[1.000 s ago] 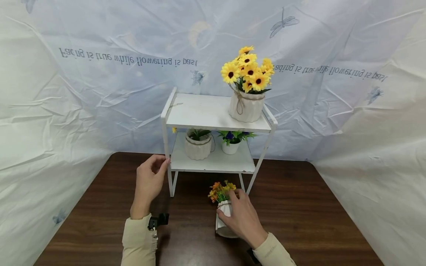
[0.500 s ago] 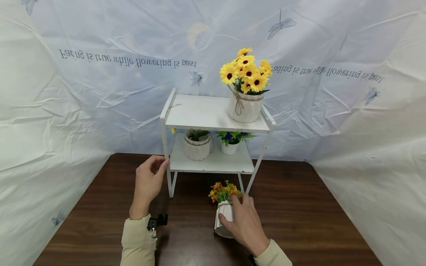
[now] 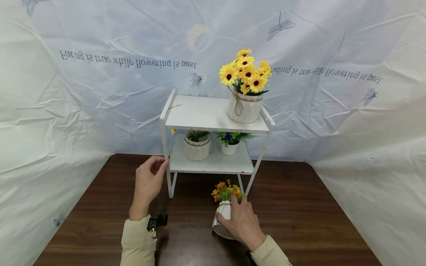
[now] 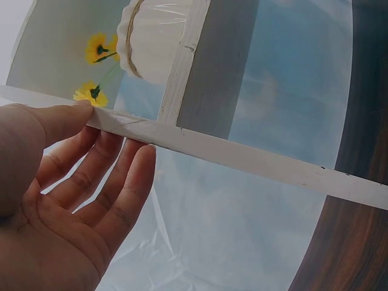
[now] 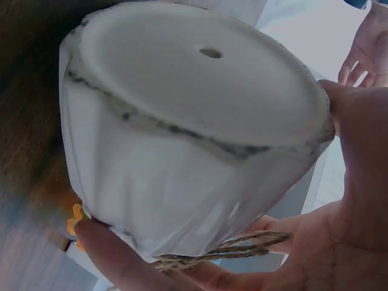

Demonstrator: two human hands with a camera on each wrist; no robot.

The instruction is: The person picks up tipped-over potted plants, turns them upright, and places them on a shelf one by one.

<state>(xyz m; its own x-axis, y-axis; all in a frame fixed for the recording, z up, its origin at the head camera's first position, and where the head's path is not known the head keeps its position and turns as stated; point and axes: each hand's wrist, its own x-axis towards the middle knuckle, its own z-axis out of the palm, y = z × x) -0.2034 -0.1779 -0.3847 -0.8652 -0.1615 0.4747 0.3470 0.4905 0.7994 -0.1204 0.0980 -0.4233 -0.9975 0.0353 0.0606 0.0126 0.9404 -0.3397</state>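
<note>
My right hand (image 3: 244, 221) grips a small white ribbed flowerpot (image 3: 222, 218) with orange and yellow flowers (image 3: 226, 190), low in front of the shelf. The pot leans, flowers away from me. In the right wrist view its pale underside (image 5: 200, 79) with a drain hole faces the camera, and twine (image 5: 224, 248) loops by the fingers. My left hand (image 3: 148, 184) pinches the left front post (image 4: 242, 154) of the white two-tier shelf (image 3: 199, 112), thumb on one side and fingertips on the other.
A pot of yellow sunflowers (image 3: 244, 107) stands on the top tier's right. The lower tier holds a twine-tied white pot (image 3: 197, 149) and a smaller white pot (image 3: 229, 149) with purple flowers. The brown wooden table (image 3: 299, 207) meets a printed cloth backdrop (image 3: 133, 88).
The flowerpot in my right hand has tilted a little: its flowers shifted slightly right and its base slightly left. My left hand stays at the shelf post.
</note>
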